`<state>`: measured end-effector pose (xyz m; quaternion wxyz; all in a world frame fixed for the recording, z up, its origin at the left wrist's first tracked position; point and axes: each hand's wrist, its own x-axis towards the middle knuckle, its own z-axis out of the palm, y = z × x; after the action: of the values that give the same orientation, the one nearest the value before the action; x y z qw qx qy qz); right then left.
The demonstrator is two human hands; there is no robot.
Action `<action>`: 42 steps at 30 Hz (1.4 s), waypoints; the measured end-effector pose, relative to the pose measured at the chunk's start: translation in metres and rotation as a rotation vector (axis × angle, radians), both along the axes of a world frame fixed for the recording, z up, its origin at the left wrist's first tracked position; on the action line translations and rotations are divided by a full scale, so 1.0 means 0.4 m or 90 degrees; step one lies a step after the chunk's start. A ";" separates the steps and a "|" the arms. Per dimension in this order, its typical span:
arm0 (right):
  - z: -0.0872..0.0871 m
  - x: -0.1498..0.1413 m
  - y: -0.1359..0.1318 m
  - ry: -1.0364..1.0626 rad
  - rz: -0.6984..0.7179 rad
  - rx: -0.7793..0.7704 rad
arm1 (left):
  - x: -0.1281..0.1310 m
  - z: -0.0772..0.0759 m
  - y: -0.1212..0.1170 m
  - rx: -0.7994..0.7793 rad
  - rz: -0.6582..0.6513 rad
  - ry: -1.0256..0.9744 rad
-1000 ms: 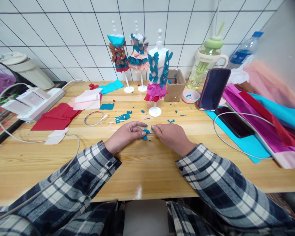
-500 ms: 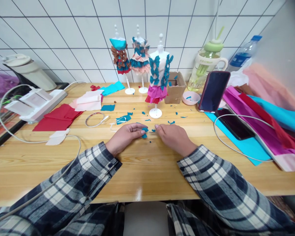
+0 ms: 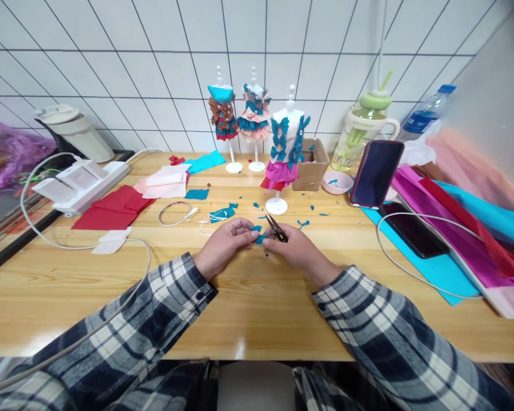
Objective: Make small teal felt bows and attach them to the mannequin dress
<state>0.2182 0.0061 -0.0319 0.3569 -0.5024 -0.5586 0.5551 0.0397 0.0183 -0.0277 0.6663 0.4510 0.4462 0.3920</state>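
Observation:
Between the fingertips of my left hand [image 3: 227, 242] is a small teal crepe-paper piece [image 3: 259, 239], gathered like a bow. My right hand [image 3: 302, 251] grips a pair of dark thread snips [image 3: 277, 229], blades pointing up and away. Its thumb and finger also reach the right edge of the teal piece. Just beyond my hands stands a small white dress form [image 3: 290, 134] with teal bows down both sides and a magenta and red skirt. Small teal scraps [image 3: 303, 223] lie scattered around its base.
Two more dressed forms [image 3: 223, 117] stand by the tiled wall. A cardboard box [image 3: 312, 171], a pink bowl [image 3: 337, 182] and an upright phone [image 3: 376, 174] are behind to the right. Coloured sheets [image 3: 437, 228] lie at right, red paper [image 3: 111, 208] and a power strip [image 3: 96, 185] at left.
The snips have swung up into clear view in my right hand, and its fingers have closed in on the teal piece. The camera view has shifted slightly up and left.

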 end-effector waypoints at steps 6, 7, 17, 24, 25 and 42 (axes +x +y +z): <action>0.012 0.024 0.012 -0.026 -0.012 -0.004 | -0.006 0.009 0.000 0.019 -0.033 0.019; 0.011 0.026 0.014 -0.038 0.002 0.006 | -0.007 0.012 -0.001 0.026 -0.039 0.029; 0.018 0.030 0.013 -0.186 0.020 0.093 | 0.000 0.016 -0.006 0.107 -0.104 0.239; 0.025 0.031 0.009 -0.228 0.031 0.098 | 0.003 0.026 -0.014 0.297 -0.076 0.384; 0.024 0.030 0.009 -0.220 0.037 0.093 | 0.003 0.024 -0.015 0.307 -0.070 0.396; 0.000 0.032 0.018 0.001 -0.102 0.062 | -0.002 0.014 -0.010 0.150 -0.076 0.259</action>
<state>0.2309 0.0132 -0.0320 0.4244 -0.5273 -0.5429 0.4972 0.0388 0.0143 -0.0221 0.5274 0.6210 0.4946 0.3026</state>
